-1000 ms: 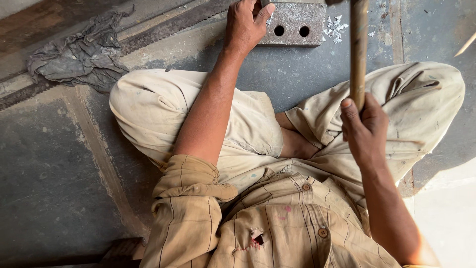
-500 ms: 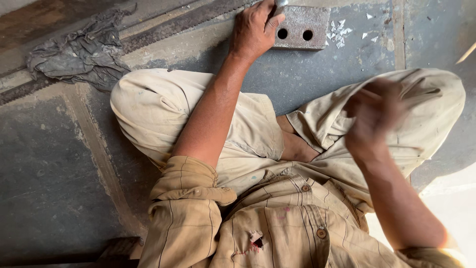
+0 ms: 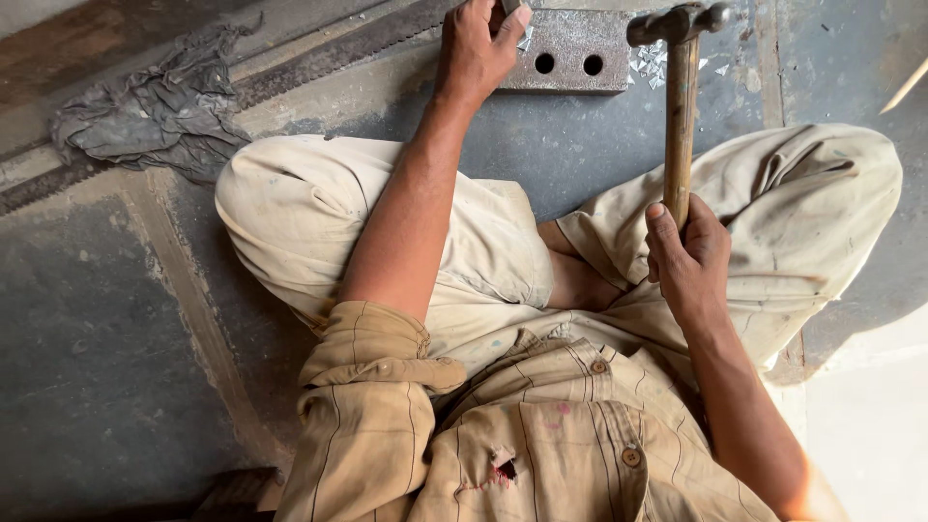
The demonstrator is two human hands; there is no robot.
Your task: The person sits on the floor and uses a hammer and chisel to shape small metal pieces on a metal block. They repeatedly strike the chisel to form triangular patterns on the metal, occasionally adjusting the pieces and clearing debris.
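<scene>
Fingers of the right hand [image 3: 691, 261] are wrapped tight around the low end of a wooden hammer [image 3: 680, 116] handle, thumb laid up along the shaft. The dark metal head sits at the twelve o'clock end of the shaft, just at the right edge of a grey steel block [image 3: 570, 48] with two round holes. Held that far down, the tool looks head-heavy, so a firm fist at the butt seems the sensible place to take it; the wood looks worn smooth and could slip in a loose hold.

At about eleven o'clock from the hammer hand, the left hand [image 3: 478, 48] presses down on the block's left end, fingers curled, pinching something small against it that I cannot make out. The block looks dense, rigid, unlikely to shift.

Bright metal chips [image 3: 652, 63] lie scattered beside the block on the floor [image 3: 106, 367]. A crumpled grey rag [image 3: 145, 111] lies well apart at ten o'clock, beside a long saw blade [image 3: 319, 63].
</scene>
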